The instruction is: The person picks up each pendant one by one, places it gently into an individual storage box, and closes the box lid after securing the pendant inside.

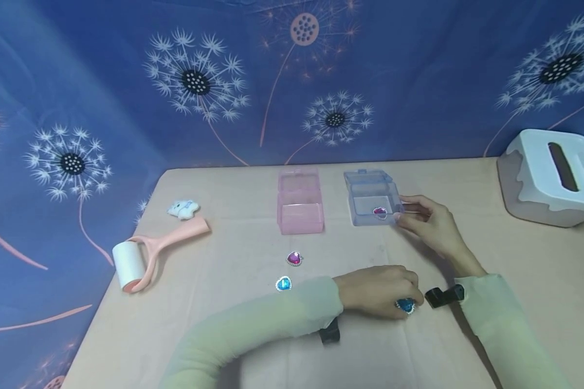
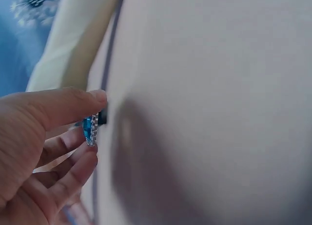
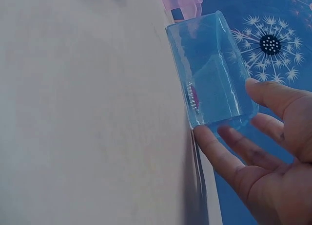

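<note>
My left hand reaches across the front of the table and pinches a blue heart-shaped gem with a silver beaded rim. In the left wrist view the gem sits between thumb and fingers, above the tabletop. At the back, my right hand grips the right side of an open clear blue plastic box. A pink heart-shaped gem lies inside that box; the right wrist view shows this gem edge-on through the wall. Another pink gem and a light blue gem lie on the table.
An open clear pink box stands left of the blue one. Further left lie a lint roller with a peach handle and a small pale blue figure. A white-topped tissue box stands at right. Patterned blue cloth hangs behind.
</note>
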Tool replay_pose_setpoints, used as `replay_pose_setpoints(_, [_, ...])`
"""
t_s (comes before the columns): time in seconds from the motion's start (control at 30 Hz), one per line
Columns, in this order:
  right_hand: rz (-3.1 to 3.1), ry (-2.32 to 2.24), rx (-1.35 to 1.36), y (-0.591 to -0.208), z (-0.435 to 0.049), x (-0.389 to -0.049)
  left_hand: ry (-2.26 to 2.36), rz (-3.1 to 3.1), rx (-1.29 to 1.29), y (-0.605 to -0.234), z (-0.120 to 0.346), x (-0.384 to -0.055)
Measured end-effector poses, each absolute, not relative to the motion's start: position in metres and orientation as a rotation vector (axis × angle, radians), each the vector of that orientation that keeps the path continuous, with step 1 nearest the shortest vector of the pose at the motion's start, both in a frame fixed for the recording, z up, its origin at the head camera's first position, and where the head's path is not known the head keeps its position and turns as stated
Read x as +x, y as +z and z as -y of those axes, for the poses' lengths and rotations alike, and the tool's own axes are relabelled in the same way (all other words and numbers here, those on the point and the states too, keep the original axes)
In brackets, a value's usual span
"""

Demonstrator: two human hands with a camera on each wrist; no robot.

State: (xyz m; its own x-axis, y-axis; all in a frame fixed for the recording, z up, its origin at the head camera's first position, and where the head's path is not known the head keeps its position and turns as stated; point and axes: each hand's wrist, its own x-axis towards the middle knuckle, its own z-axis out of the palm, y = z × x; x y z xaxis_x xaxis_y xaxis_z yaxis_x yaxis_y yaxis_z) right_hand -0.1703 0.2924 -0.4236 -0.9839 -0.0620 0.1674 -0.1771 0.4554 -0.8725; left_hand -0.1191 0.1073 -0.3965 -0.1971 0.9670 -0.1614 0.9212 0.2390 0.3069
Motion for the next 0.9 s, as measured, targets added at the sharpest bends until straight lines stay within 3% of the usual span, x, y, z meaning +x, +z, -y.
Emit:
replay_pose_setpoints(0.53, [2.616, 1.557, 0.221, -0.426, -0.293, -0.172, 0.649, -2.396, 1.539, -0.353, -0.073, -0.183])
replay_pose_setpoints(0.9, [2.618, 1.578, 0.203, -0.425, -0.293, -0.172, 0.773, -2.547, 1.332, -0.347, -0.067, -0.229])
